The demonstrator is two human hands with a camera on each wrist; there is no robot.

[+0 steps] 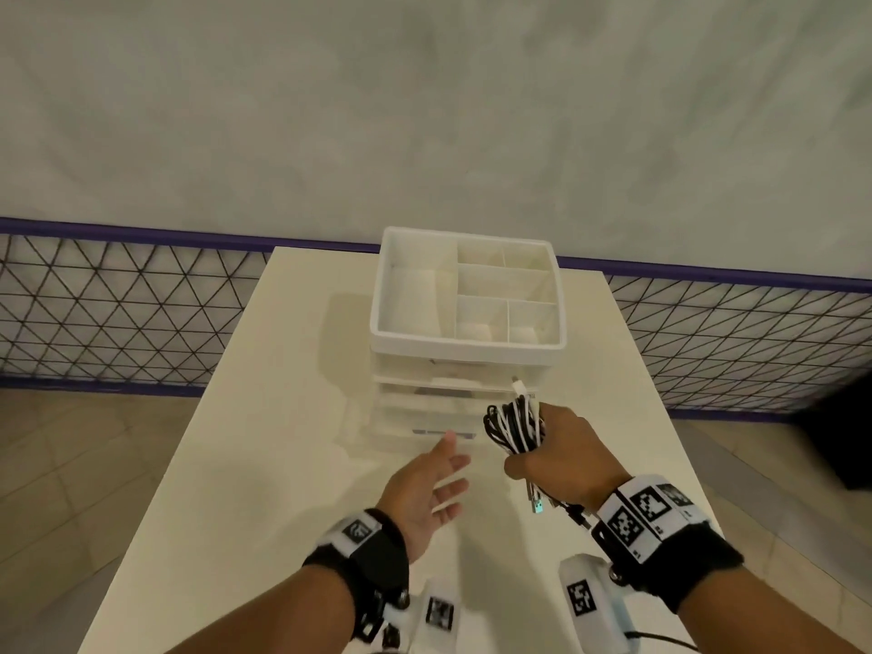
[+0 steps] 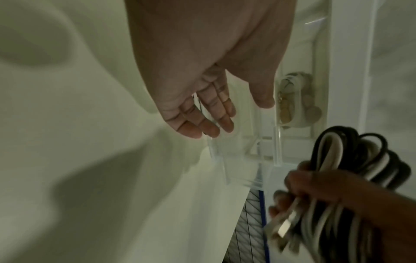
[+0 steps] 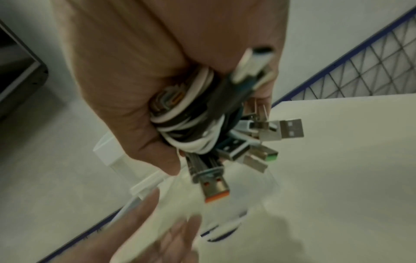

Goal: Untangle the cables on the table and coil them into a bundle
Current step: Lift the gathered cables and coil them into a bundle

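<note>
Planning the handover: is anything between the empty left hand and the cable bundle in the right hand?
Nothing visible. The left hand is open, palm toward the cable bundle that the right hand grips, with only bare table below the gap. The drawer organizer stands behind both, not between.

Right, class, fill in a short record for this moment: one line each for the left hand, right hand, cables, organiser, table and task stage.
left hand: left hand open, fingers straight, holds nothing, reaching toward the clear drawers
right hand: right hand grips the cable bundle
cables: black and white, coiled together, several USB plugs sticking out below the fist
organiser: white organiser with divided top tray, clear drawers beneath
table: white table, organiser at its far end
task stage: cables already bundled and in hand
</note>
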